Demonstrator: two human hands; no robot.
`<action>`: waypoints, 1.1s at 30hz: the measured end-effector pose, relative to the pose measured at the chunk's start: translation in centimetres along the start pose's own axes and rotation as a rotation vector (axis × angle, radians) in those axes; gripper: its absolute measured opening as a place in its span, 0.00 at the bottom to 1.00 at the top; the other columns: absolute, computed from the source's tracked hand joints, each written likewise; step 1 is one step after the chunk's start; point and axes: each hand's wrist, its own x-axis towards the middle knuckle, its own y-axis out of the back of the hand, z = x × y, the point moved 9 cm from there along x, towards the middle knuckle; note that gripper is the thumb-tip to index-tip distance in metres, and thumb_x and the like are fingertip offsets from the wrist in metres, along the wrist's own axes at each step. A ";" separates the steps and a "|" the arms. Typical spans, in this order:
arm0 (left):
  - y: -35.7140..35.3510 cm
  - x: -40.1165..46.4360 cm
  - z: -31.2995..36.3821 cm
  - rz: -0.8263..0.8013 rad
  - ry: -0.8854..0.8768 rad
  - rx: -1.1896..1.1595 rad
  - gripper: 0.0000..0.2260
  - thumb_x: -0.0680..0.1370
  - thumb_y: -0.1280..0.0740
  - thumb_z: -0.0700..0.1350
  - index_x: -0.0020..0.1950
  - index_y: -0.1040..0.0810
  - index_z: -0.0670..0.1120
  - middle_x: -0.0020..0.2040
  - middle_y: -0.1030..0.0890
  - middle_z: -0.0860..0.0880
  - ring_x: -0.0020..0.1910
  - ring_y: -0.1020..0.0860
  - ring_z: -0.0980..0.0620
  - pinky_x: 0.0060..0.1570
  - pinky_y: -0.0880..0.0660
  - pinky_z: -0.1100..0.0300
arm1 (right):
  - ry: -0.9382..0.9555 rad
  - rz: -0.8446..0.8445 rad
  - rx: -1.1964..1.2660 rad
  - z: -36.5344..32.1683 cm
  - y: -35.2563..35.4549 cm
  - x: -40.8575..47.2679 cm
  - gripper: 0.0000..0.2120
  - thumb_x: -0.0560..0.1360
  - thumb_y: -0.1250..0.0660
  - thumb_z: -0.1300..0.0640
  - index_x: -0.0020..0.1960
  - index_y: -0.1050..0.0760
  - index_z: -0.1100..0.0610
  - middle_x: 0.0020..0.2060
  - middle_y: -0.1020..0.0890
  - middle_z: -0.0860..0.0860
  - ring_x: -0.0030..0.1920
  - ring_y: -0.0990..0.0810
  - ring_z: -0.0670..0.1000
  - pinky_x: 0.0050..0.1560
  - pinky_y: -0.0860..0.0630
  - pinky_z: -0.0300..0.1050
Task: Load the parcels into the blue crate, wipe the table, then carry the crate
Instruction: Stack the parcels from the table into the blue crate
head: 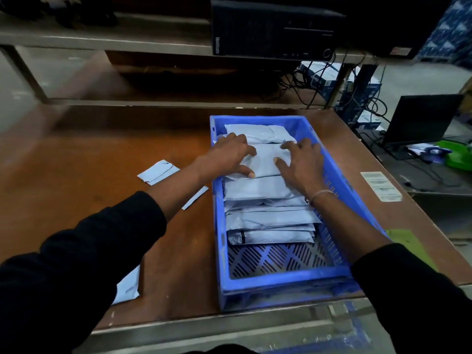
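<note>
Parcel (264, 162) under both hands' fingers (288, 146).

We see a blue crate (342, 175) with a slotted, diamond-patterned floor, pale grey-blue parcels (265, 218) inside, one with a black stripe. The worktop (102, 154) is reddish-brown. Our sleeves (76, 264) are black; something bright green (457, 154) lies far right.
</note>
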 end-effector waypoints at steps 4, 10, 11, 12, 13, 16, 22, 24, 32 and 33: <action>0.0 0.6 0.7 -0.018 0.031 0.023 0.30 0.76 0.29 0.61 0.75 0.27 0.52 0.64 0.26 0.44 0.63 0.28 0.41 0.58 0.29 0.49 | 0.048 -0.110 -0.021 -0.9 -1.5 -0.4 0.18 0.76 0.35 0.42 0.65 0.24 0.44 0.62 0.28 0.53 0.62 0.33 0.61 0.59 0.34 0.55; -0.4 0.3 1.4 -0.022 0.059 -0.021 0.26 0.78 0.31 0.58 0.74 0.27 0.50 0.64 0.27 0.42 0.64 0.28 0.40 0.59 0.26 0.48 | -0.015 -0.151 -0.003 -0.2 -2.1 -0.5 0.19 0.78 0.37 0.45 0.69 0.26 0.44 0.66 0.29 0.54 0.64 0.34 0.61 0.62 0.34 0.56; -0.3 0.1 1.3 -0.018 0.055 -0.035 0.26 0.79 0.31 0.57 0.74 0.27 0.49 0.64 0.27 0.42 0.64 0.28 0.41 0.59 0.26 0.48 | -0.015 -0.153 -0.010 -0.2 -2.2 -0.6 0.19 0.79 0.37 0.45 0.69 0.27 0.44 0.66 0.29 0.53 0.64 0.34 0.61 0.62 0.34 0.56; -0.2 -0.2 1.1 -0.014 0.048 -0.055 0.25 0.79 0.31 0.57 0.74 0.27 0.49 0.64 0.27 0.42 0.64 0.28 0.41 0.59 0.26 0.48 | -0.017 -0.161 -0.021 -0.3 -2.2 -0.7 0.20 0.79 0.38 0.45 0.70 0.27 0.44 0.66 0.30 0.53 0.65 0.35 0.61 0.63 0.34 0.56; 0.0 -0.6 1.0 -0.011 0.039 -0.077 0.25 0.80 0.31 0.56 0.75 0.28 0.49 0.65 0.27 0.42 0.65 0.28 0.41 0.60 0.26 0.48 | -0.021 -0.168 -0.033 -0.3 -2.3 -0.8 0.20 0.79 0.38 0.45 0.71 0.28 0.44 0.67 0.30 0.53 0.65 0.35 0.61 0.63 0.34 0.57; 0.7 -1.7 0.2 0.020 0.006 -0.129 0.23 0.81 0.32 0.53 0.75 0.27 0.50 0.67 0.25 0.43 0.66 0.27 0.42 0.63 0.27 0.47 | -0.036 -0.130 -0.012 -0.8 -1.7 -0.7 0.19 0.79 0.38 0.48 0.70 0.26 0.45 0.67 0.29 0.54 0.65 0.34 0.62 0.62 0.33 0.57; 3.6 -6.1 -5.4 0.248 0.085 -0.292 0.15 0.81 0.32 0.46 0.67 0.20 0.45 0.65 0.21 0.42 0.65 0.25 0.42 0.64 0.29 0.50 | 0.133 0.023 0.119 -9.1 0.7 0.7 0.17 0.78 0.35 0.56 0.66 0.23 0.49 0.62 0.26 0.55 0.62 0.31 0.62 0.58 0.32 0.55; 3.8 -8.2 -8.9 0.309 0.168 -0.370 0.13 0.80 0.31 0.44 0.64 0.18 0.43 0.62 0.20 0.41 0.63 0.23 0.42 0.63 0.29 0.51 | 0.198 0.034 0.173 -13.1 0.6 1.4 0.17 0.77 0.35 0.57 0.65 0.22 0.50 0.60 0.25 0.55 0.60 0.30 0.62 0.57 0.32 0.54; -3.1 -17.9 -22.3 0.189 0.539 -0.592 0.13 0.79 0.30 0.40 0.63 0.18 0.41 0.61 0.16 0.43 0.58 0.18 0.45 0.58 0.23 0.54 | 0.412 -0.377 0.148 -28.8 -7.2 1.4 0.18 0.69 0.36 0.58 0.58 0.18 0.53 0.54 0.17 0.56 0.56 0.20 0.59 0.57 0.23 0.48; -4.1 -19.1 -23.3 0.162 0.570 -0.587 0.13 0.78 0.29 0.40 0.63 0.17 0.41 0.60 0.16 0.44 0.57 0.18 0.45 0.57 0.22 0.54 | 0.415 -0.468 0.079 -30.0 -8.9 0.9 0.18 0.70 0.35 0.54 0.58 0.18 0.54 0.56 0.17 0.56 0.57 0.20 0.59 0.57 0.23 0.47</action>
